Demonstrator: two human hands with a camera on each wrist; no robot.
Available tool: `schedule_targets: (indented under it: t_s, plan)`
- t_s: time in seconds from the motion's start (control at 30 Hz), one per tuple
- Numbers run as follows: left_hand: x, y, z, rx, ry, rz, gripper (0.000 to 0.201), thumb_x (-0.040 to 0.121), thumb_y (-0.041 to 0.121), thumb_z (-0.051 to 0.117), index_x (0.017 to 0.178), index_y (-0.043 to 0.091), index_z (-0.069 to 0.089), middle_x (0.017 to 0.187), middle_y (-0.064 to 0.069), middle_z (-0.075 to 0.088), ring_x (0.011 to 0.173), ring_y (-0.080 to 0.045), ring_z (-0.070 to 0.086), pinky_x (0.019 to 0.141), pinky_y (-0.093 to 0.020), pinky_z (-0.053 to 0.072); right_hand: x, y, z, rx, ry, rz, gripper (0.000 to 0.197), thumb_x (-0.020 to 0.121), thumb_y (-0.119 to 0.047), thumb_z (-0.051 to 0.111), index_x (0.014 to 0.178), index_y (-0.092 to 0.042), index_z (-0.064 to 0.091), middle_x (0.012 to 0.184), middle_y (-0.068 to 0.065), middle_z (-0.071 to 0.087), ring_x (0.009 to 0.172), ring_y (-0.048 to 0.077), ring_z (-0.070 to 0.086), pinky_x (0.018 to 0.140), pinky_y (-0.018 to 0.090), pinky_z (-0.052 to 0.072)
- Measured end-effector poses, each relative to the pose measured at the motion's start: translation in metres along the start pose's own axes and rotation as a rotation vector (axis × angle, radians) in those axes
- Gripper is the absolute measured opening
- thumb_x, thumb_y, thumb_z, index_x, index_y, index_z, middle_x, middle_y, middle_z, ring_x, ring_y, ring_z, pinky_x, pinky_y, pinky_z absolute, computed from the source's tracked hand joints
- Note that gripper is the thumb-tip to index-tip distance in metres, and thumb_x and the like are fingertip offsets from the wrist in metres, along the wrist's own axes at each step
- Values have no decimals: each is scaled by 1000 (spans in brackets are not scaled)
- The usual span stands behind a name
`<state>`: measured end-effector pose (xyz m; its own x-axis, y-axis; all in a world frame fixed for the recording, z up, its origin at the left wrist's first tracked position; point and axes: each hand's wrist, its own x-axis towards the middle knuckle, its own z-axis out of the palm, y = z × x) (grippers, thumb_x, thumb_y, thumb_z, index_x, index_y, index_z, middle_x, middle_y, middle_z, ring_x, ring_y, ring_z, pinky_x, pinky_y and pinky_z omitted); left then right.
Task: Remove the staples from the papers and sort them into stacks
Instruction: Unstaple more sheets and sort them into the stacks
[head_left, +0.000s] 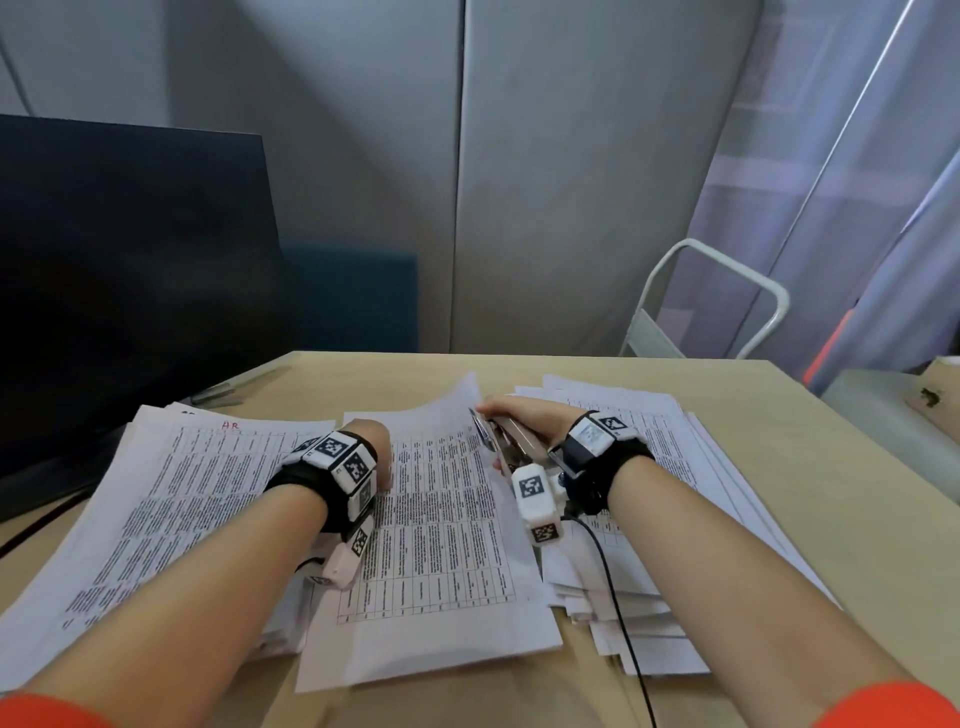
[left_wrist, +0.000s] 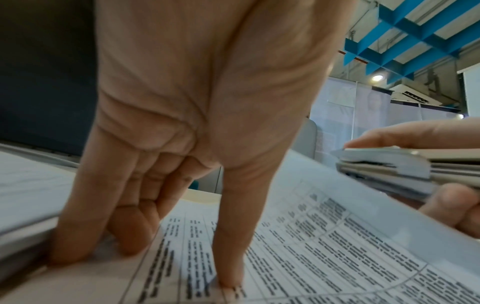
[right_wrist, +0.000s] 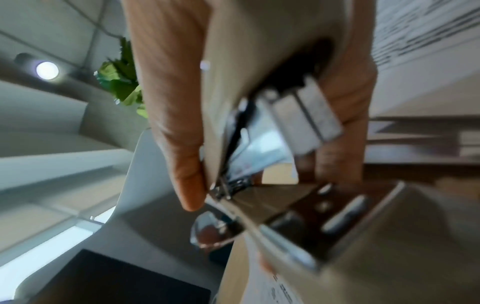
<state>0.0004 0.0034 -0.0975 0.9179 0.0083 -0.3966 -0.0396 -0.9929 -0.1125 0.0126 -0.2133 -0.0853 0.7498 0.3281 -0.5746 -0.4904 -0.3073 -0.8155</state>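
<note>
Three groups of printed papers lie on the table. My left hand (head_left: 376, 452) presses down on the middle set of papers (head_left: 441, 545), thumb and fingertips on the sheet (left_wrist: 337, 246). The far right corner of its top sheet curls upward. My right hand (head_left: 524, 415) grips a beige stapler (head_left: 519, 441) with its metal tip at that lifted corner. The right wrist view shows my thumb and fingers wrapped round the stapler (right_wrist: 246, 51). A left stack (head_left: 156, 493) and a right stack (head_left: 675, 452) lie on either side. No staple is visible.
A dark monitor (head_left: 130, 286) stands at the back left, close behind the left stack. The wooden table (head_left: 857, 545) shows bare at the right and far edges. A white chair frame (head_left: 727, 291) stands beyond the table. A black cable (head_left: 618, 597) runs from my right wrist over the papers.
</note>
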Motion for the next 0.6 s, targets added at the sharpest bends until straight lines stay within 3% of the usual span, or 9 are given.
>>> schedule_targets:
  t_s: [0.07,0.17,0.3,0.4,0.43,0.53,0.6]
  plan:
    - [-1,-2,1,-27,8,9,43,86,33,71,113,0,65,92,-4,58,83,-18,54,76,-24,46,-5,1,-2,42,-54,-4,37,97,-42,50,84,-8,56,64,6,63,51,18,64,49,25,55]
    - [-2,-4,2,-45,32,12,43,87,33,70,112,0,65,91,-5,58,82,-18,55,74,-24,46,-7,4,7,-42,-111,25,28,95,-36,54,90,-9,57,67,7,65,52,18,64,54,27,56]
    - [-3,-5,6,-81,43,-3,44,87,36,69,113,0,63,96,-7,63,88,-20,59,80,-25,48,3,4,25,-461,120,14,28,84,-35,66,93,-10,63,86,9,73,70,25,67,81,41,58]
    - [-3,-5,10,-101,58,1,40,89,37,66,109,2,64,80,-1,58,83,-19,56,77,-24,47,2,0,28,-348,118,8,23,86,-29,65,89,-7,61,75,7,70,67,25,65,71,37,57]
    - [-4,-6,10,-109,59,-2,41,89,38,66,109,2,62,82,-1,59,85,-19,57,77,-25,47,0,-1,27,-315,121,-10,21,87,-26,64,90,-6,60,71,7,69,63,24,63,66,37,55]
    - [-4,-7,14,-170,55,-7,51,88,30,69,127,4,48,119,-10,60,106,-25,60,85,-31,48,-6,-3,23,-331,228,-171,14,82,-19,70,85,-8,62,75,12,67,65,28,65,66,41,58]
    - [-6,-2,16,-225,102,49,51,86,14,70,131,11,46,125,-11,55,109,-27,59,82,-30,48,-12,-1,26,-338,127,-208,17,77,-25,75,83,-13,64,80,14,67,67,30,65,68,43,59]
